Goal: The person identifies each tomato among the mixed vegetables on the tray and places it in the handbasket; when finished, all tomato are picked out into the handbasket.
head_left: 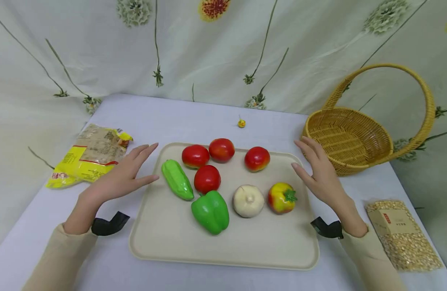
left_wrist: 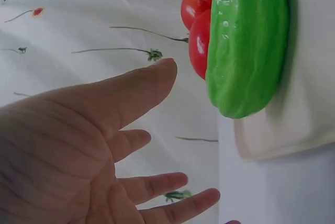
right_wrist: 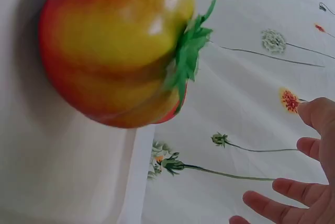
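My left hand (head_left: 118, 178) is beside the tray's left edge, fingers extended and thumb apart, holding nothing. Opposite it, my right hand (head_left: 321, 178) hovers by the right edge with spread fingers, also holding nothing. On the beige tray (head_left: 259, 248) lie several red tomatoes (head_left: 207, 179), a long green ridged vegetable (head_left: 177, 180), a green bell pepper (head_left: 210, 212), a whitish garlic bulb (head_left: 248, 201) and a yellow-red tomato (head_left: 281, 197) with green leaves. The green ridged vegetable (left_wrist: 248, 46) is nearest my left hand; the yellow-red tomato (right_wrist: 112, 46) is nearest my right.
A wicker basket (head_left: 348, 139) with a tall handle stands at the back right. Below it lies a clear bag of yellowish kernels (head_left: 405, 234). Yellow-and-clear packages (head_left: 90, 155) lie at the left. A small yellow lollipop (head_left: 241, 123) lies behind the tray, before a floral cloth.
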{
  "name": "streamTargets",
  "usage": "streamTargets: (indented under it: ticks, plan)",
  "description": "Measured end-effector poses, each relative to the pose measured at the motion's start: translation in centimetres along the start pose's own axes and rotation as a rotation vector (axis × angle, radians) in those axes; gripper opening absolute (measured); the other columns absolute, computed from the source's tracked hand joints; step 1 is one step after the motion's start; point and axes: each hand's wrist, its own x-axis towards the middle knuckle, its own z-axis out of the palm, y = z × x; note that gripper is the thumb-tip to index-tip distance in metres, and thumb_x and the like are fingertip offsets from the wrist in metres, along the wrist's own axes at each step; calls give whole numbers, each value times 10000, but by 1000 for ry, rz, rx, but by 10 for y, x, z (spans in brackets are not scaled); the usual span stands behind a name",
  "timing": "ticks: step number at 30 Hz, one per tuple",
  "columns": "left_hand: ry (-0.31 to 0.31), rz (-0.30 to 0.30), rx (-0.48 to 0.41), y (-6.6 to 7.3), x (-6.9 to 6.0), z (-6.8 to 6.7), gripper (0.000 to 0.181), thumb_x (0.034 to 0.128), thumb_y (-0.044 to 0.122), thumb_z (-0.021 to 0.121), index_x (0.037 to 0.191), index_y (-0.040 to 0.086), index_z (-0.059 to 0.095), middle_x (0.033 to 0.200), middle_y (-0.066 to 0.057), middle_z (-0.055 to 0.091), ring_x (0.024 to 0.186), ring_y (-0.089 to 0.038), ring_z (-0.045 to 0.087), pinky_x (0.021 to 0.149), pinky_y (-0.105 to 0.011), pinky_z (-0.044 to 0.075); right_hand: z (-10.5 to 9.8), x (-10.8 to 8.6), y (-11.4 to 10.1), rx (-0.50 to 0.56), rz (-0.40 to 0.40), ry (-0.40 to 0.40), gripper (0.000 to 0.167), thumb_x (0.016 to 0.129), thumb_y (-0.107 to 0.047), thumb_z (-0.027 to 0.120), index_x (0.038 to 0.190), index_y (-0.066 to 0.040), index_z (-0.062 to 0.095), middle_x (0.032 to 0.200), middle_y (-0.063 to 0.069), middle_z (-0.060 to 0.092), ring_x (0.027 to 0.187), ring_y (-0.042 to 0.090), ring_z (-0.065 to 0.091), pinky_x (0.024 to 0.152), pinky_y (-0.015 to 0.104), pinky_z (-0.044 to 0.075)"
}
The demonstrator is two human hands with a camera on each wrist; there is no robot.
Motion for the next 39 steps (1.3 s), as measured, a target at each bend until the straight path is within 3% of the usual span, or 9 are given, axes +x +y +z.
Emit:
streamTargets:
  ticks: [3, 5, 10, 16, 24, 28, 32, 35, 39]
  plan:
    - [-11, -21, -52, -7, -3, 3, 802, 896, 423, 589, 1511, 163, 145, 1418, -236, 356, 1219, -394, 456, 914, -563, 445, -2, -6, 4, 24, 3, 33, 538, 880, -78, 608, 1387, -105, 432, 1421, 173, 395, 1193, 324, 482, 933, 468, 437]
    - [-26, -30, -79, -13, -4, 6, 784, 893, 389, 607, 1493, 97, 195, 1326, -232, 450, 1106, -345, 545, 849, -490, 498, -2, -10, 8, 40, -7, 36, 534, 880, -52, 601, 1385, -92, 432, 1413, 168, 404, 1127, 282, 520, 914, 321, 454]
    - [-101, -38, -153, -30, -1, 15, 716, 889, 340, 626, 1440, 42, 280, 1106, -158, 591, 932, -205, 621, 764, -336, 515, 4, -22, 19, 161, 10, -55, 543, 896, -23, 575, 1406, -92, 400, 1375, 147, 435, 1034, 172, 560, 828, 81, 423]
    - [-136, -54, -282, -42, 6, 23, 695, 882, 301, 641, 1435, 53, 301, 1038, -131, 585, 837, -125, 616, 714, -230, 482, 9, -30, 30, 368, 128, -253, 534, 945, -46, 501, 1445, -79, 315, 1413, 182, 385, 1041, 54, 579, 801, 147, 475]
    - [-119, -72, -400, -55, 9, 30, 684, 856, 229, 678, 1417, 40, 336, 1002, -141, 560, 712, -75, 597, 696, -185, 472, 14, -30, 39, 589, 139, -442, 590, 941, -50, 513, 1460, -41, 234, 1431, 289, 295, 1057, 23, 584, 817, 216, 513]
    - [-107, -67, -432, -61, 10, 34, 682, 845, 217, 690, 1412, 52, 349, 990, -128, 565, 710, -85, 611, 704, -183, 488, 16, -32, 42, 602, 126, -528, 713, 873, -59, 624, 1459, -27, 217, 1465, 253, 274, 1103, -5, 537, 857, 242, 506]
    - [-90, -60, -452, -63, 11, 35, 673, 842, 208, 693, 1407, 56, 360, 970, -97, 571, 696, -94, 612, 698, -184, 494, 18, -33, 41, 573, 109, -594, 853, 781, -106, 737, 1467, -89, 231, 1486, 180, 276, 1181, 132, 493, 879, 273, 497]
    - [-73, -51, -463, -64, 11, 36, 657, 844, 194, 691, 1400, 51, 371, 944, -62, 580, 676, -96, 610, 690, -181, 491, 19, -34, 38, 545, 96, -616, 908, 739, -153, 782, 1469, -141, 243, 1478, 142, 291, 1192, 212, 464, 889, 264, 477]
    - [-66, -35, -480, -65, 10, 38, 641, 850, 173, 683, 1396, 43, 374, 899, -11, 587, 635, -98, 586, 672, -182, 470, 22, -36, 34, 519, 75, -608, 946, 706, -203, 819, 1466, -147, 258, 1452, 115, 331, 1161, 155, 459, 888, 262, 467]
